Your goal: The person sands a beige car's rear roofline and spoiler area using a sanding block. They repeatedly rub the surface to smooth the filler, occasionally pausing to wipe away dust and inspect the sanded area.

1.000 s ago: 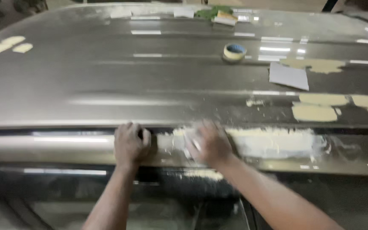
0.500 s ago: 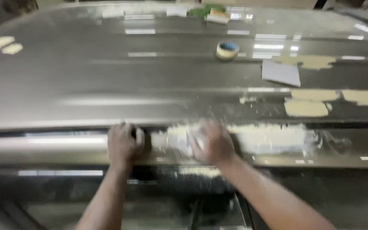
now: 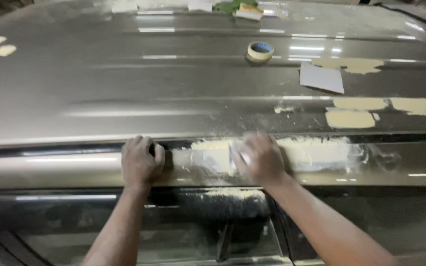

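- The left hand [image 3: 141, 162] lies flat on the near edge rail of the car roof [image 3: 173, 83], fingers curled over the rail, gripping nothing loose.
- The right hand [image 3: 260, 158] presses a small pale sanding sheet [image 3: 218, 160] against the rail, fingers spread over it and nearly closed down on it.
- The sheet sits on a patch of cream body filler [image 3: 316, 150], just right of the left hand.
- The sheet looks thin, light and floppy, so I judge it needs flat finger pressure, held at its right edge.
- Farther away, 1 tape roll [image 3: 260, 50] and 1 grey paper sheet [image 3: 321, 78] lie on the roof.
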`<state>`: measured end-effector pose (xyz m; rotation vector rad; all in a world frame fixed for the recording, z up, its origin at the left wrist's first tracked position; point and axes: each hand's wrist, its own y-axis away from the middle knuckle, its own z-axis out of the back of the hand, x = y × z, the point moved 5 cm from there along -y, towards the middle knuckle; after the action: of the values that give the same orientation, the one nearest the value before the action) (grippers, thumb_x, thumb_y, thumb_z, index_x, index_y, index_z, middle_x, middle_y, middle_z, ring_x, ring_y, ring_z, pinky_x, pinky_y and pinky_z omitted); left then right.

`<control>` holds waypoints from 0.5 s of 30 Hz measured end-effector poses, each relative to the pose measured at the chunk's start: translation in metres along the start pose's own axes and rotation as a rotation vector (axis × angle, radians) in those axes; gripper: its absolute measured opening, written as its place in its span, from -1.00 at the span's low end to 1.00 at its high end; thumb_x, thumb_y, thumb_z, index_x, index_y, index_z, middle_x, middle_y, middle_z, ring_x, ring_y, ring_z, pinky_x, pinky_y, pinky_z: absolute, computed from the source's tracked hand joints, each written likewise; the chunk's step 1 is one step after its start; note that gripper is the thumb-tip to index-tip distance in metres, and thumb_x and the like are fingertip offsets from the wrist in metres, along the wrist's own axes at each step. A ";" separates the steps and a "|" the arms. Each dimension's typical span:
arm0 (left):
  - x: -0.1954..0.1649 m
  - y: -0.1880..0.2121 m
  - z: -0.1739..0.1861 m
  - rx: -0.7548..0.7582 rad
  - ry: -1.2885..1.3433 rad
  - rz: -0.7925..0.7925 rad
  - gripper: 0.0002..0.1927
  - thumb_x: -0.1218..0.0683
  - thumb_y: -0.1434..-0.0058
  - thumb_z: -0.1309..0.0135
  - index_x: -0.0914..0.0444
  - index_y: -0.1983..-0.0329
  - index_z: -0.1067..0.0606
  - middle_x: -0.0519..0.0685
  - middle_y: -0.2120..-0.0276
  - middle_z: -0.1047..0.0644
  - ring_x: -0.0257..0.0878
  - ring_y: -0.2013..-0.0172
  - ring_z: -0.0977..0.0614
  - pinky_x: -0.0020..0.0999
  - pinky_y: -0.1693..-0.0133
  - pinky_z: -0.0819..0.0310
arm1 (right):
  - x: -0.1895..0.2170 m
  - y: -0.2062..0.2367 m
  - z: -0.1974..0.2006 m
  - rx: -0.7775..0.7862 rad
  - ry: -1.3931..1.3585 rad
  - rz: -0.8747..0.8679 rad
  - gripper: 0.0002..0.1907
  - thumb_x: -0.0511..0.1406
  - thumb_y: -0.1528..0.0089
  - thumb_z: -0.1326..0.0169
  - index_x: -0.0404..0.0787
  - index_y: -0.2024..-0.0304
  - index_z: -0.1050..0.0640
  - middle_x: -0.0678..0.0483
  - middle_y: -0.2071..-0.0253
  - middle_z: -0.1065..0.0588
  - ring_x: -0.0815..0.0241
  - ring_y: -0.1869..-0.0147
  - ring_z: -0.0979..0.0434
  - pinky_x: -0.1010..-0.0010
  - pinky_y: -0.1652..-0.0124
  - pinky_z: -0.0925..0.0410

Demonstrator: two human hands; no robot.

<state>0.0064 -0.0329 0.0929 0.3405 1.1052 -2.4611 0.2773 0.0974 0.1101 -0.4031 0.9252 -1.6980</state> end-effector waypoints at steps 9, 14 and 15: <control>-0.004 0.004 0.003 -0.031 0.009 -0.020 -0.84 0.07 -0.15 -0.07 0.25 0.46 -0.52 0.06 0.38 -0.52 0.05 0.20 -0.54 -0.02 0.02 -0.42 | 0.008 0.027 0.041 0.086 -0.080 -0.254 -0.85 -0.24 -0.17 -0.26 -0.15 0.26 -0.71 0.02 0.37 -0.58 0.15 0.27 -0.52 0.23 0.21 -0.46; 0.000 0.004 0.000 -0.021 0.000 0.005 -0.83 0.07 -0.14 -0.07 0.27 0.45 -0.51 0.07 0.36 -0.53 0.05 0.18 -0.55 -0.03 0.01 -0.41 | -0.016 0.007 0.027 0.083 -0.040 -0.333 -0.89 -0.25 -0.22 -0.22 -0.12 0.35 -0.70 0.01 0.37 -0.57 0.13 0.22 -0.54 0.26 0.25 -0.49; 0.000 0.004 0.000 -0.004 -0.008 0.023 -0.83 0.07 -0.14 -0.08 0.28 0.45 -0.51 0.08 0.36 -0.53 0.06 0.19 -0.54 -0.02 0.02 -0.41 | -0.027 0.001 0.016 0.140 -0.051 -0.391 -0.83 -0.24 -0.29 -0.23 -0.13 0.38 -0.70 0.01 0.39 -0.57 0.14 0.25 -0.53 0.31 0.31 -0.49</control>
<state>0.0083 -0.0355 0.0907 0.3396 1.0968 -2.4382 0.2978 0.1167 0.1245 -0.5573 0.7158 -2.0834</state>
